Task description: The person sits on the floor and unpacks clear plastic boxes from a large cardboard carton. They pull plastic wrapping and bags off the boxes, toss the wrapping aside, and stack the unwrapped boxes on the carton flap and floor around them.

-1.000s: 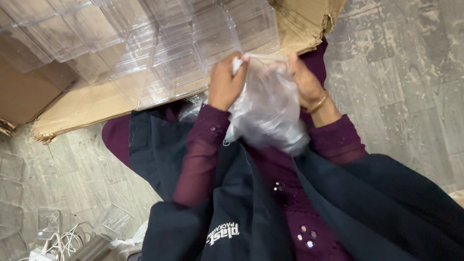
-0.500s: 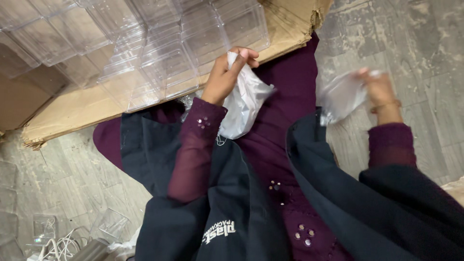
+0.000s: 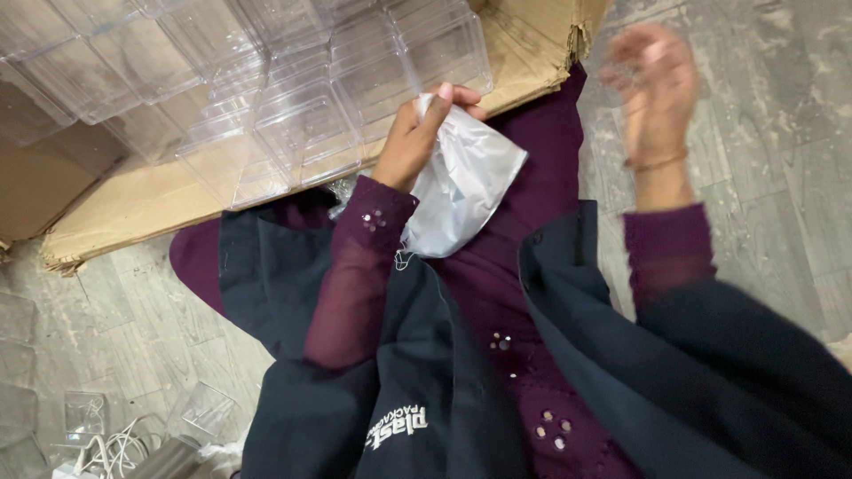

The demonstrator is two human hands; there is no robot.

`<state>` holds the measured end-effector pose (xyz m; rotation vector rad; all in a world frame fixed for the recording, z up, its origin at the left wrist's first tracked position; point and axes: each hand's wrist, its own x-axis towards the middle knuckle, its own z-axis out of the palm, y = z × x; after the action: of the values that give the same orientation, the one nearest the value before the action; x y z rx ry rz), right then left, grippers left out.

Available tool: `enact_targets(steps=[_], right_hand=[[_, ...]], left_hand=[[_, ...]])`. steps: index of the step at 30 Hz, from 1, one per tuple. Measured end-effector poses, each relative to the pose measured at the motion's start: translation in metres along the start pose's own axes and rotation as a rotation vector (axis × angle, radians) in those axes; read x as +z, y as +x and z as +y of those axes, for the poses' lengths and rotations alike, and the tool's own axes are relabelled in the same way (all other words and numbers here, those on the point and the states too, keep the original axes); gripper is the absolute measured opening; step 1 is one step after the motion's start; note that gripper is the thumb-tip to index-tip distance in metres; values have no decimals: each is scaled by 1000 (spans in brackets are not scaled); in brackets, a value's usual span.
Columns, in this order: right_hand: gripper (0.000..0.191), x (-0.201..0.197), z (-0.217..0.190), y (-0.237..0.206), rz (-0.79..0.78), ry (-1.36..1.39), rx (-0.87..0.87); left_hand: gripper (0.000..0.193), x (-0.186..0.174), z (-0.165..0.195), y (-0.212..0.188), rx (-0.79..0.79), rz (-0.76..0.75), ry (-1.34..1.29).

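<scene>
Pinching the clear plastic bag [image 3: 461,182] at its top edge, the left hand [image 3: 415,137] has its grip clamped on the film; the bag hangs limp over the purple garment [image 3: 524,293] at lap level, just near of the cardboard. A second ago both hands gripped the bag together; since then the right hand [image 3: 652,84] has let go and swung up to the right, fingers spread, grip apart and holding nothing, blurred in motion. Judgement: the bag is now carried by one hand only, so it is free to be shaken out or set aside. Far left, stacked clear plastic boxes [image 3: 293,98] sit on flattened cardboard [image 3: 133,204]. Grey floor [image 3: 763,151] lies right; more small clear boxes [image 3: 84,412] near left.
</scene>
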<state>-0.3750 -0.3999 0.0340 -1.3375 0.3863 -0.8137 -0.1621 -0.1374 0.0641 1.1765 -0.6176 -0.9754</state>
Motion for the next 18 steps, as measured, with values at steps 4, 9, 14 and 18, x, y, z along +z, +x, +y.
enact_targets(steps=[4, 9, 14, 18], right_hand=[[43, 97, -21, -36, -411, -220, 2], [14, 130, -19, -37, -239, -277, 162], [18, 122, -30, -41, -271, -550, 120], [21, 129, -30, -43, -258, -536, -58]], left_hand=[[52, 2, -2, 6, 39, 10, -55], [29, 0, -8, 5, 219, -32, 5], [19, 8, -20, 6, 168, 137, -15], [21, 16, -26, 6, 75, 202, -25]])
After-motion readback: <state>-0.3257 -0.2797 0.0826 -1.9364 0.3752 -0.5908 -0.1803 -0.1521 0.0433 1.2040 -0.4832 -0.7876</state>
